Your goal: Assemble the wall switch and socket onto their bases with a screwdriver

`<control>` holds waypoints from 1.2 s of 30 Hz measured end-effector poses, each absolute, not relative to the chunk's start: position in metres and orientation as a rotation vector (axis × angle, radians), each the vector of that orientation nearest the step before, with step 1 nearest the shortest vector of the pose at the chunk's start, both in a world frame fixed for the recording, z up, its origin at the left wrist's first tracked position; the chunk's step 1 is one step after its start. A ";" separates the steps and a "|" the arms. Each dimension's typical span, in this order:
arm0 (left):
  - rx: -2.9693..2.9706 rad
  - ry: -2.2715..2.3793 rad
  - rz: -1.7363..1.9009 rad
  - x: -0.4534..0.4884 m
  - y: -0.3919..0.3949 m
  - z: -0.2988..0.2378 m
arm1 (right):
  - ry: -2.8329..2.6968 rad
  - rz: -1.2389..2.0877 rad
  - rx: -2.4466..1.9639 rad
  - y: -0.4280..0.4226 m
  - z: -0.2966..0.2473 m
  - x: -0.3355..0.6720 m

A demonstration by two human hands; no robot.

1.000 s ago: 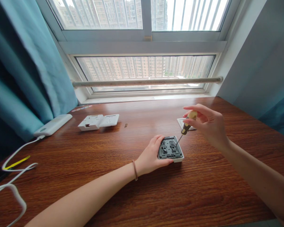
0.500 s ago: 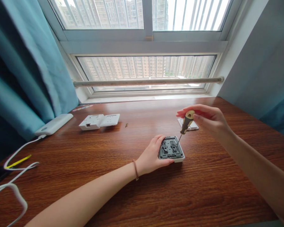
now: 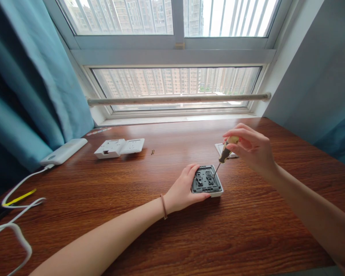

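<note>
The white housing (image 3: 217, 194) lies flat on the table (image 3: 149, 237), right of centre, with a grey insert (image 3: 207, 184) seated inside its rim, face up. Two raised dark blocks stand on the insert. The screwdriver (image 3: 224, 153) is inclined, handle up and to the right, with its tip at the insert's right side, beside the right block. The left hand (image 3: 185, 188) reaches in from the lower left, fingers around the far edge and thumb along the near edge, clasping the housing. The right hand (image 3: 253, 147) is raised above the table, wrist bent, fingers pinching the screwdriver's handle. Behind the screwdriver lies a white plate (image 3: 219, 147), partly covered. Two small brass-coloured pieces (image 3: 152, 152) lie farther left, near a white socket unit (image 3: 110, 148).
</note>
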State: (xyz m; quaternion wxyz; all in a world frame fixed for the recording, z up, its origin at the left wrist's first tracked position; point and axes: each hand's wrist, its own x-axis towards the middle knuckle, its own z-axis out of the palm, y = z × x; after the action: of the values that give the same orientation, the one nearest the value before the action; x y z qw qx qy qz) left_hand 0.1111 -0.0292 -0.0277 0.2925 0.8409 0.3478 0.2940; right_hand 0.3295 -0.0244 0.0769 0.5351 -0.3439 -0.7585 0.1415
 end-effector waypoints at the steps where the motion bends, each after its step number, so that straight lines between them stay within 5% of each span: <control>1: 2.242 0.926 0.782 0.111 -0.029 -0.028 | -1.864 0.364 -0.789 -0.025 0.079 0.332; 11: 2.230 0.918 0.793 0.111 -0.029 -0.027 | -1.942 0.774 -0.756 -0.028 0.087 0.337; 28: 2.248 0.936 0.776 0.111 -0.030 -0.028 | -1.863 0.084 -0.941 -0.034 0.074 0.318; 36: 2.257 0.937 0.766 0.110 -0.029 -0.028 | -2.061 0.672 -0.731 -0.031 0.091 0.334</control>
State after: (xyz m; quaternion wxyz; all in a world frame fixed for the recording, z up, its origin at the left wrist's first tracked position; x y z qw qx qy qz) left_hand 0.1103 -0.0286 -0.0283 0.2862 0.8445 0.3506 0.2864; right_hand 0.3342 -0.0308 0.0905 0.4140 -0.2909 -0.8201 0.2674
